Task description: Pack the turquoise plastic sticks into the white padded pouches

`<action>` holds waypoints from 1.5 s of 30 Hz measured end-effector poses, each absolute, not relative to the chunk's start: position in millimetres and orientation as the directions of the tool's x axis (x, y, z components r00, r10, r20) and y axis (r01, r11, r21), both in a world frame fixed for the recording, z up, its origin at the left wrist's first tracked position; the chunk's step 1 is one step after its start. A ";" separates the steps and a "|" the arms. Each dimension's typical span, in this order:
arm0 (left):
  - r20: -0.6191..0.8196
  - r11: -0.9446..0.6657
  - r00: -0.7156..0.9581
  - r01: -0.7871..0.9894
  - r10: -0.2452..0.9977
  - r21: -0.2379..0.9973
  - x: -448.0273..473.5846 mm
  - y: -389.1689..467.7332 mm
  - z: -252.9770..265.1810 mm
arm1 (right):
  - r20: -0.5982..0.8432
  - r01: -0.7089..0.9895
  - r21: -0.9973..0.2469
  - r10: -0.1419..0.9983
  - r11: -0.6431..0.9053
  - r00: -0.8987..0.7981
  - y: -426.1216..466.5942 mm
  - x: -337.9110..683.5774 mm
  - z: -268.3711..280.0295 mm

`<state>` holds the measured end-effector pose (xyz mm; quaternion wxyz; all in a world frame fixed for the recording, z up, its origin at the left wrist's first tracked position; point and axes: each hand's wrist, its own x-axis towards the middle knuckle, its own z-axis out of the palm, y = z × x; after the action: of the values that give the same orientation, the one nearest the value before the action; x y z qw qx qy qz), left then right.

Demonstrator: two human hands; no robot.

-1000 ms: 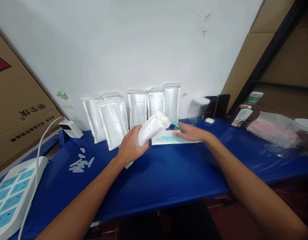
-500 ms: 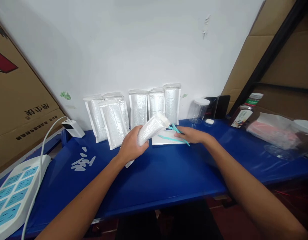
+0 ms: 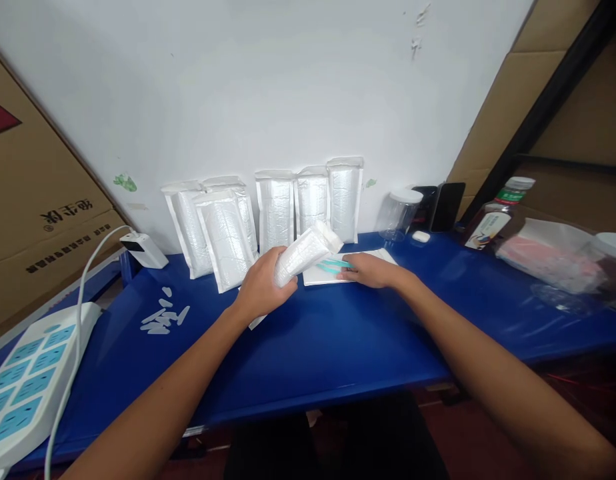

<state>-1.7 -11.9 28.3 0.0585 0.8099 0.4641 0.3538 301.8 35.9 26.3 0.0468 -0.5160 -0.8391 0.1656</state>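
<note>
We note dark printed characters on the cardboard box (image 3: 63,220), mirrored or inverted; we cannot read them.

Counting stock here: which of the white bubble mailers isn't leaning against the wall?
The bubble mailer gripped in the left hand, raised and tilted above the blue table; the others stand against the wall.

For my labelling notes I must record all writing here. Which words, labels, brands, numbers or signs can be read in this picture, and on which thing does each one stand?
Brown cardboard box at far left: three large dark characters and a smaller line beneath, mirrored or upside down, not readable.
Clear plastic bottle with green and white label at right: print too small to read.
White power strip with blue sockets: no readable text.
White padded envelope in the left hand: no text visible.
</note>
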 end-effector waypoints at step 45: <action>0.789 -0.588 -0.160 0.584 0.594 0.560 10.1 -19.4 22.3 | 0.884 0.512 -0.437 0.458 0.739 0.093 -11.4 261.5 60.7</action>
<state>10.1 -19.4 22.3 0.0039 0.6482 0.4541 0.6112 261.5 -11.4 60.7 0.6453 -0.3605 -0.6732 -0.0208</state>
